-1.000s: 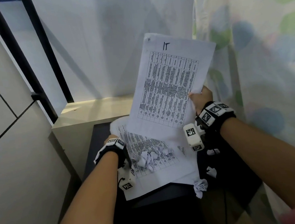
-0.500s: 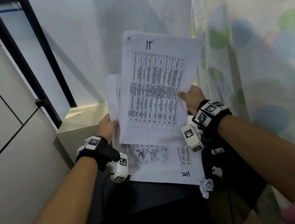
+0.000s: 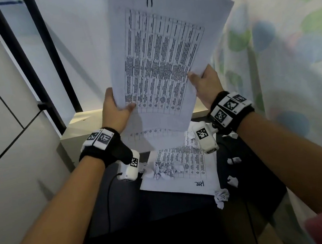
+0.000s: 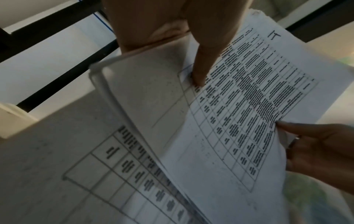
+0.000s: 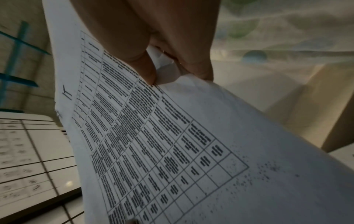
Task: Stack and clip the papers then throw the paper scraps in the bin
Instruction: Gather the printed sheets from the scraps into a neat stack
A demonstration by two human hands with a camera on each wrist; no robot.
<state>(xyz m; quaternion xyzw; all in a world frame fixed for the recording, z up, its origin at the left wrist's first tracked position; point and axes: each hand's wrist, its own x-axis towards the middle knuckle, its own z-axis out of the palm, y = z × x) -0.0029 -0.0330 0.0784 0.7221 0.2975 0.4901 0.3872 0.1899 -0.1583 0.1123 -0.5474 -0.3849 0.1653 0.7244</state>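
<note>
A stack of printed papers point(image 3: 161, 61), its top sheet marked "IT", is held upright above the dark table point(image 3: 166, 211). My left hand point(image 3: 114, 109) grips its lower left edge, thumb on the front point(image 4: 201, 71). My right hand point(image 3: 204, 82) pinches the right edge point(image 5: 153, 75). Another printed sheet point(image 3: 189, 170) lies flat on the table below. A heap of crumpled paper scraps point(image 3: 165, 169) sits on that sheet. More scraps point(image 3: 221, 196) lie at its right corner and on the table to the right point(image 3: 233, 180). No clip or bin shows.
A beige ledge point(image 3: 80, 123) stands behind the table. White tiled wall and black bars point(image 3: 40, 75) rise at the left. A spotted curtain point(image 3: 290, 67) hangs close on the right. Cables trail from the wrist cameras over the table's front.
My left hand left the table, took up a sheet and joined it behind the "IT" paper. Both hands have raised the stack higher and closer to the head camera.
</note>
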